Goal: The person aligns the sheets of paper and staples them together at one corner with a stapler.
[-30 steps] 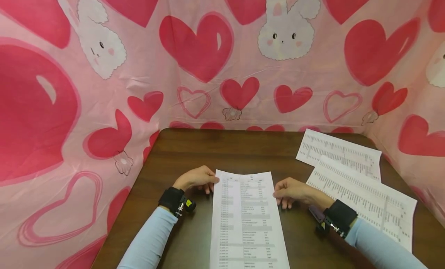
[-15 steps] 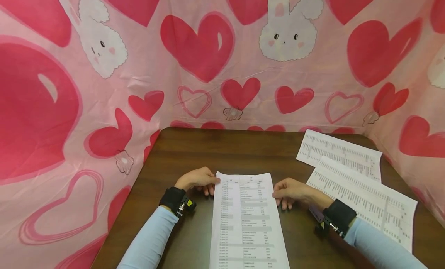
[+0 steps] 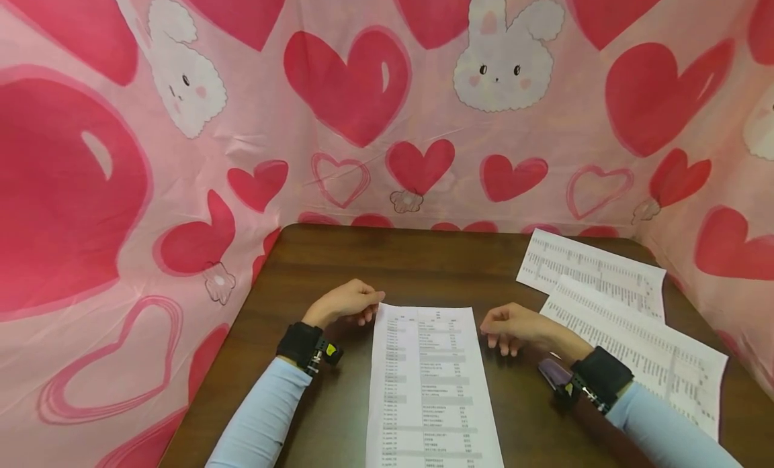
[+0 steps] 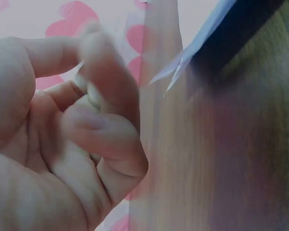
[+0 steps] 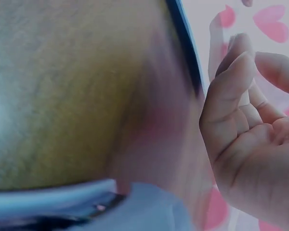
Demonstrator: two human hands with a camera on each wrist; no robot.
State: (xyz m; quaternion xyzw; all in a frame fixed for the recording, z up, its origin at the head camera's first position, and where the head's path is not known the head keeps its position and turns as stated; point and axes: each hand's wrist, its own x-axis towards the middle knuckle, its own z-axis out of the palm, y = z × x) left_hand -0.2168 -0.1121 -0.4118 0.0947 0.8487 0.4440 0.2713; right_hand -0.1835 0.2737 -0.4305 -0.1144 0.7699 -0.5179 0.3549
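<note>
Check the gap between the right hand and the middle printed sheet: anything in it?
Nothing: in the head view only bare dark wood of the table shows between the right hand and the middle printed sheet.

Two printed sheets (image 3: 617, 307) overlapping on dark table (image 3: 411, 266), heart-print cloth (image 3: 338, 119) behind

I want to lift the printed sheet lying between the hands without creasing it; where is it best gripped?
Probably at its two far corners. The printed sheet lies flat on the table, far edge free. The left hand and right hand flank those corners, so each could pinch from its own side.
</note>
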